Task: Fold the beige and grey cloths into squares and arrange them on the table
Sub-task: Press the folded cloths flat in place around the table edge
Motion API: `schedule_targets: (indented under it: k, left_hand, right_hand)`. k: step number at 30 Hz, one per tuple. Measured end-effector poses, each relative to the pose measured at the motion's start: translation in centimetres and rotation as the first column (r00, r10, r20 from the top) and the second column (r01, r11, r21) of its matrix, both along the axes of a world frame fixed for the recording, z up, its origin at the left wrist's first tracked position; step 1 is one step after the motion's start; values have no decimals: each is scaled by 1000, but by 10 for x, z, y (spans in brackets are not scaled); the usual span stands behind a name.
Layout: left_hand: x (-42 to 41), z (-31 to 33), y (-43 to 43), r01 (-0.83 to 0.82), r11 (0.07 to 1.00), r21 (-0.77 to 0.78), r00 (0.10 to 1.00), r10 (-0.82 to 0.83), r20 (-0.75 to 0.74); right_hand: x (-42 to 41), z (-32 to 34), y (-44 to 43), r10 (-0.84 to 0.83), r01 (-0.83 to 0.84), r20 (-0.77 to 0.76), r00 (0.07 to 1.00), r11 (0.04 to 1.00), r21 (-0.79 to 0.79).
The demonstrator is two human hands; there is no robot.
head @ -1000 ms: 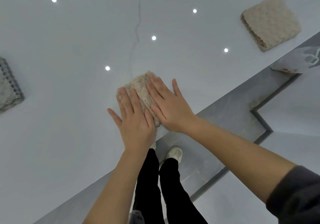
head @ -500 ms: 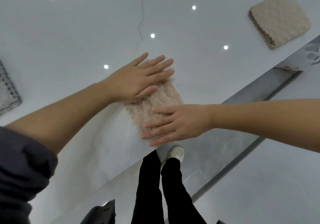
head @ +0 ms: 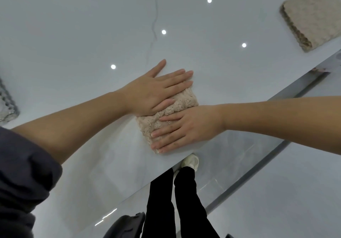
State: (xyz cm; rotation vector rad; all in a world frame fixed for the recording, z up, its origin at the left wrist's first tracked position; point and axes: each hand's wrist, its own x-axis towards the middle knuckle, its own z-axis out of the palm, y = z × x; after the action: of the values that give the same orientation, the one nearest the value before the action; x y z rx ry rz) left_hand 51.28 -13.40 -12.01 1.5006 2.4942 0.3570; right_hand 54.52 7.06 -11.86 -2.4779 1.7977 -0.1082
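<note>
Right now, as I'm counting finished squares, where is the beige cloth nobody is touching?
In the head view the untouched beige cloth lies upper right on the table, near its edge, away from the pressed cloth.

The bench (head: pixel 73 35) is smooth, glossy and white with a faint grey vein, mirroring spots of light. The beige cloth (head: pixel 177 106) is nubbly, fluffy, matt pile, like the second beige cloth (head: pixel 311 14) and the grey cloth (head: pixel 7 105). The floor tiles (head: pixel 249 154) shine.

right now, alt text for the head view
Both hands press flat on a folded beige cloth near the front edge of a white table, left hand farther, right hand nearer. A second folded beige cloth lies far right; a grey cloth sits at the left edge.
</note>
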Motion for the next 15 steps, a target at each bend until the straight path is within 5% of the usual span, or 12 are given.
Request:
schedule_targets:
  k: [3, 6, 9, 12, 15]
  left_hand:
    - [1, 6, -1, -39, 999, -25, 998, 38, -41]
    - [21, 21, -8, -364, 930, 55, 927, 367, -72]
    - [73, 36, -3, -634, 764, 120, 767, 641, -25]
    - [121, 40, 26, -734, 672, 93, 676, 737, 14]
    - [139, 25, 46, -789, 614, -20, 614, 789, -17]
  right_hand:
    - [6, 7, 0, -82, 83, 75, 994, 996, -14]
    - [21, 23, 13, -336, 336, 238, 911, 941, 42]
    - [36, 40, 28, -699, 693, 259, 667, 709, 130]
    - [46, 41, 17, -901, 892, 167, 401, 425, 154]
    - [53, 26, 1, -922, 908, 85, 379, 388, 157]
